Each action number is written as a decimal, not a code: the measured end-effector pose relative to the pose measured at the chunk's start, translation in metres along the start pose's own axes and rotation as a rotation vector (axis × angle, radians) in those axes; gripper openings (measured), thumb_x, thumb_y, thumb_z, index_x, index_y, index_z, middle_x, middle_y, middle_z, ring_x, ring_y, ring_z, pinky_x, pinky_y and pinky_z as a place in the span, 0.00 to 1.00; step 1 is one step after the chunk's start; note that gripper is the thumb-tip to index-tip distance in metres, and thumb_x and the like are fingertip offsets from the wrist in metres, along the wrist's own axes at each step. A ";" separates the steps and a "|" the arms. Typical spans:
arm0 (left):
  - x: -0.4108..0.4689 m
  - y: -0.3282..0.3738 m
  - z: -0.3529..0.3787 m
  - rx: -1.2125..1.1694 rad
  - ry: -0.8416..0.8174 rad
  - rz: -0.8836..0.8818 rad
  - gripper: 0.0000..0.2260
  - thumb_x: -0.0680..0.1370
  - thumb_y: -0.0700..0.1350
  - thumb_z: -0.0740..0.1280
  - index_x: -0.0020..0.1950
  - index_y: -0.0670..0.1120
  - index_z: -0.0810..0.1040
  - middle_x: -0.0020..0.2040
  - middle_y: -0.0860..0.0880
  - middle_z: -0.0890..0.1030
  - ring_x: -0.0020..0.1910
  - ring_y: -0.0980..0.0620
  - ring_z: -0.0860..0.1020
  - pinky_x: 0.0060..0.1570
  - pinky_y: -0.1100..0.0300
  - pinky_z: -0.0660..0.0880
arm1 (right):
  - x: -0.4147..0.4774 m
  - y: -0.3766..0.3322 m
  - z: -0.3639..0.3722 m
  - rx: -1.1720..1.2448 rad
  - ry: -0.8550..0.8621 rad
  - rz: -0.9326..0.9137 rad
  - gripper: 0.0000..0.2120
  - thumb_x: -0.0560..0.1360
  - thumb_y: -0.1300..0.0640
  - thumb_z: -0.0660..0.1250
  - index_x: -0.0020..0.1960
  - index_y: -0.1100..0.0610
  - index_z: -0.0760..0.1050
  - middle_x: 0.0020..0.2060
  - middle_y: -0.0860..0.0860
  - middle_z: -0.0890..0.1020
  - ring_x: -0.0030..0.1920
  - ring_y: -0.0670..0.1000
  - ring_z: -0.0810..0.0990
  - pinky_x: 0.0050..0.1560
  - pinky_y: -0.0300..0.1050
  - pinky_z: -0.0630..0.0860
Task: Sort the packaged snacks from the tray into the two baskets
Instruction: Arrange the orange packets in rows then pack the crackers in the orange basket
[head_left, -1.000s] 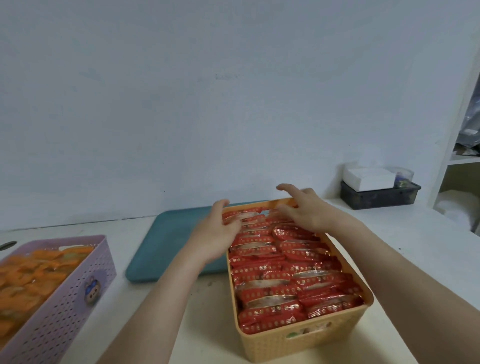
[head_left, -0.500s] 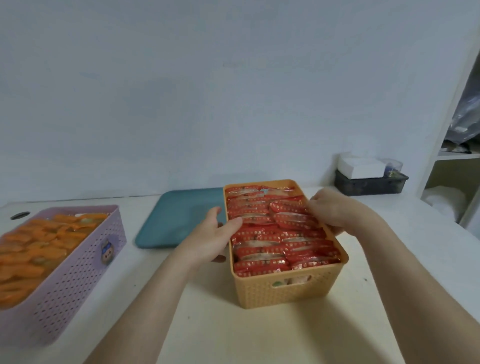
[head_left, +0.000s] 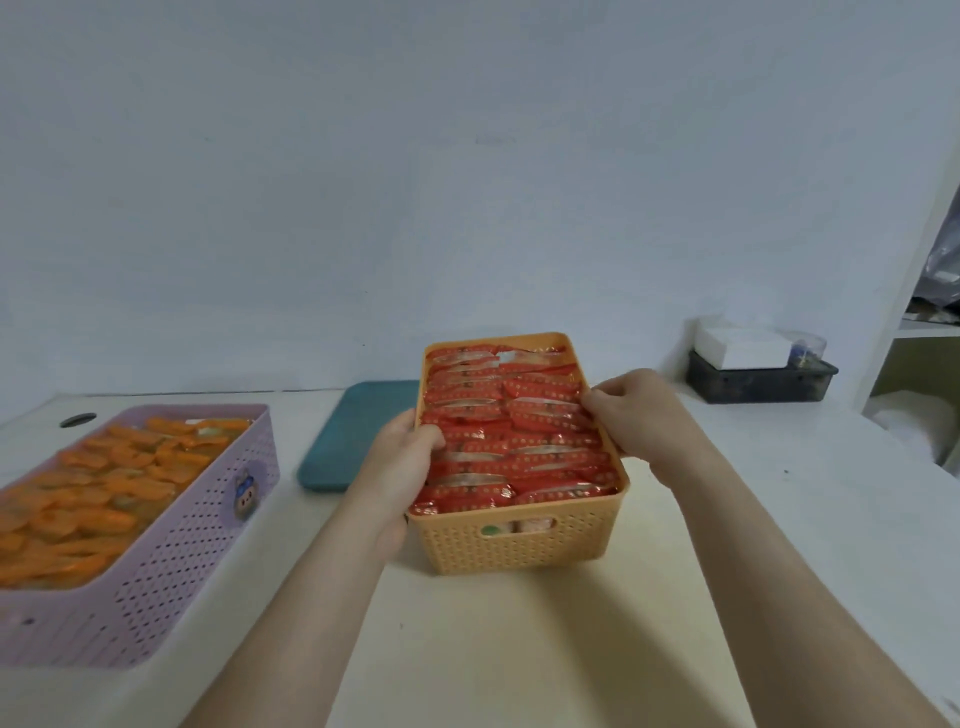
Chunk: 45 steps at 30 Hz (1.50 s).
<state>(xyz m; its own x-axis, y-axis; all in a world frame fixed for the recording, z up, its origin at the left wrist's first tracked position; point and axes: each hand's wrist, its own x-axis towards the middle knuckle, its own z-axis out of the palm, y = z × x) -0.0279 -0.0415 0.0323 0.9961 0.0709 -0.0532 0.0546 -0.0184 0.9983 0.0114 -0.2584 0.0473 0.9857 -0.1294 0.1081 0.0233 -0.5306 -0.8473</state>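
Observation:
An orange basket (head_left: 514, 540) packed with red snack packets (head_left: 509, 431) stands at the table's middle. My left hand (head_left: 402, 462) grips its left rim, thumb over the packets. My right hand (head_left: 631, 415) grips the right rim, fingers curled onto the packets. A lilac basket (head_left: 182, 551) full of orange snack packets (head_left: 98, 483) sits at the left. The teal tray (head_left: 358, 431) lies behind the orange basket; the part I can see holds nothing.
A dark bin (head_left: 758, 382) with a white box (head_left: 740, 345) stands at the back right by a white shelf unit (head_left: 914, 291). A round cable hole (head_left: 78, 420) is in the table at far left. The wall runs right behind the table.
Both hands left the packets at the basket's far end and came back to its side rims. The view has pulled back and tilted, so the basket looks farther away.

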 end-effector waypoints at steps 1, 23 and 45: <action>0.007 0.005 -0.005 -0.017 0.013 -0.002 0.13 0.76 0.35 0.57 0.51 0.45 0.79 0.39 0.47 0.85 0.36 0.51 0.83 0.34 0.59 0.76 | 0.006 -0.005 0.006 0.003 0.022 -0.017 0.18 0.74 0.52 0.62 0.44 0.68 0.79 0.35 0.57 0.85 0.38 0.57 0.85 0.48 0.57 0.82; 0.116 -0.016 0.009 -0.207 0.044 0.046 0.12 0.74 0.36 0.58 0.53 0.39 0.78 0.46 0.43 0.83 0.44 0.46 0.81 0.41 0.53 0.78 | 0.068 0.010 0.058 0.576 -0.028 0.173 0.18 0.79 0.66 0.50 0.49 0.59 0.79 0.37 0.54 0.83 0.34 0.50 0.81 0.35 0.41 0.76; 0.093 -0.004 0.019 0.739 0.241 0.335 0.14 0.80 0.46 0.59 0.64 0.50 0.75 0.61 0.52 0.79 0.60 0.50 0.76 0.59 0.54 0.72 | 0.047 -0.020 0.053 -0.326 0.350 -0.367 0.14 0.76 0.61 0.59 0.59 0.57 0.78 0.54 0.52 0.82 0.54 0.54 0.77 0.50 0.48 0.75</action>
<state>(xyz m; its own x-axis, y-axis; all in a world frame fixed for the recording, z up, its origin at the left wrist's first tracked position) 0.0660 -0.0536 0.0230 0.9304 0.1546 0.3324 -0.1253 -0.7180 0.6847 0.0658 -0.2090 0.0416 0.8081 -0.1281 0.5749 0.2446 -0.8149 -0.5254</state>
